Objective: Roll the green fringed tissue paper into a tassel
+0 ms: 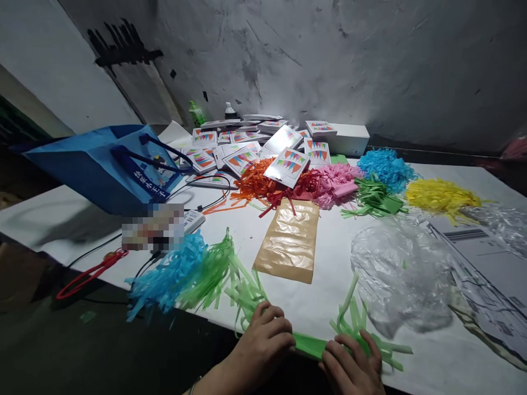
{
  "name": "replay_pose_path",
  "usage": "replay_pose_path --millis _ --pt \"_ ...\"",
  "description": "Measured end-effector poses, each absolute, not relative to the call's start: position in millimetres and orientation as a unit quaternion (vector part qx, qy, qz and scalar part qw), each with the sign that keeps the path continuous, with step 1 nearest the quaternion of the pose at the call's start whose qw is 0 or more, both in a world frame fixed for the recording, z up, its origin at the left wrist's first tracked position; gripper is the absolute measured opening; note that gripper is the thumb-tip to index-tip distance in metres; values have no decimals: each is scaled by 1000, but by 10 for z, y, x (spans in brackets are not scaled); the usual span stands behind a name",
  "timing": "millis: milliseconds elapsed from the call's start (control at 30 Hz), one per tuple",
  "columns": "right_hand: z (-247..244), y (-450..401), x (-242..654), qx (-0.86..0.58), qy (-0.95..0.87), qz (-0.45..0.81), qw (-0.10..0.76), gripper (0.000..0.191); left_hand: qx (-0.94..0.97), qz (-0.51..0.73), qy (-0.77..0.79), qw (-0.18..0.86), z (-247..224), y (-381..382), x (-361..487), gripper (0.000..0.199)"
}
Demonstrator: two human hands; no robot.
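Observation:
A light green paper tassel [309,345] lies along the table's front edge, its middle band flat and its cut strips spread at both ends. My left hand [267,339] is closed over the left part of the band, with strips fanning out beyond the fingertips. Over the right part, my right hand [353,362] has its fingers curled on the paper, beside the right-hand strips. Both thumbs are hidden. Just behind the hands lies a tan paper sheet [288,241]. Green tassels [209,274] and blue tassels [171,274] rest to the left.
Boxed packs [242,159] are heaped at the back, with orange [257,181], pink [335,184], blue [387,169] and yellow [440,196] tassels before them. A blue bag [90,164] stands left. Clear plastic [403,274] and printed sheets [489,269] lie right.

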State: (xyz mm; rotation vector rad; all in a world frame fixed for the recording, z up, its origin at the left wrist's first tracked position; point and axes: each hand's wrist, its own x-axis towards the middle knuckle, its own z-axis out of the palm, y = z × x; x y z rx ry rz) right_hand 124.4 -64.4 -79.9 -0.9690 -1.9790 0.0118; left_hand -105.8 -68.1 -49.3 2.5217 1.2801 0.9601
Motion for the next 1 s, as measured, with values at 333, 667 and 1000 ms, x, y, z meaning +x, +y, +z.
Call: replay_pose_path --millis 333,667,1000 --pt "-761 -652 1113 -540 -754 12 374 23 758 239 589 148 -297 -663 -890 10" --pt "-833 -635 1166 -393 -808 11 438 17 858 266 433 70 -502 -675 -1025 12" --pt "-649 -675 1126 -436 -776 109 443 29 809 332 476 95 -541 -782 -954 20"
